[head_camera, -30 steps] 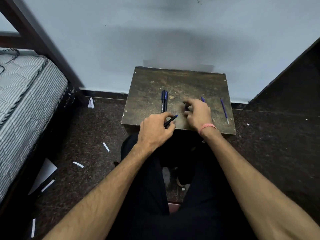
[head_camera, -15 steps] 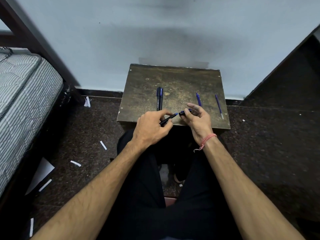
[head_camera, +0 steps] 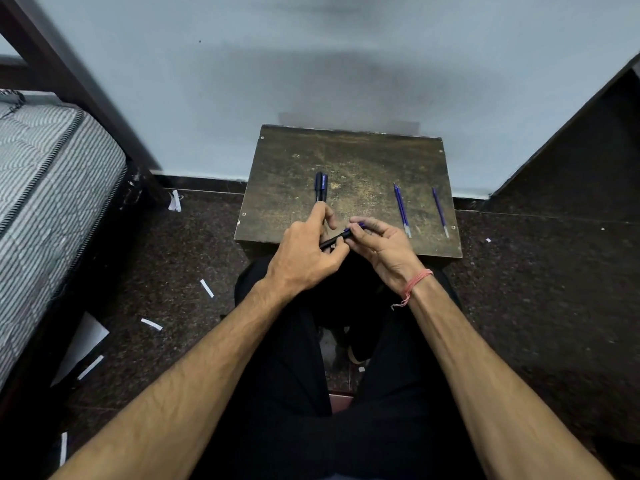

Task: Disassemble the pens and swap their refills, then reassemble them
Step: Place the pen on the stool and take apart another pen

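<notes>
My left hand [head_camera: 308, 254] grips the black barrel of a pen [head_camera: 334, 240] over the near edge of the small wooden table [head_camera: 363, 157]. My right hand [head_camera: 384, 245] pinches that pen's blue front end between fingertips. The join between the two parts is hidden by my fingers. Two dark blue pen pieces [head_camera: 321, 186] lie side by side at the table's middle left. Two blue refills lie apart on the right: one refill [head_camera: 401, 209] nearer my hand, the other refill [head_camera: 440, 211] by the right edge.
A striped mattress [head_camera: 48, 188] on a dark frame stands at the left. White paper scraps [head_camera: 206, 287] litter the dark floor. A pale wall rises right behind the table. A dark panel [head_camera: 571, 143] slants at the right. My black-clad legs are below the hands.
My right hand left the tabletop, came to the pen in my left hand and took hold of its blue end. Both hands now hold it together at the table's near edge.
</notes>
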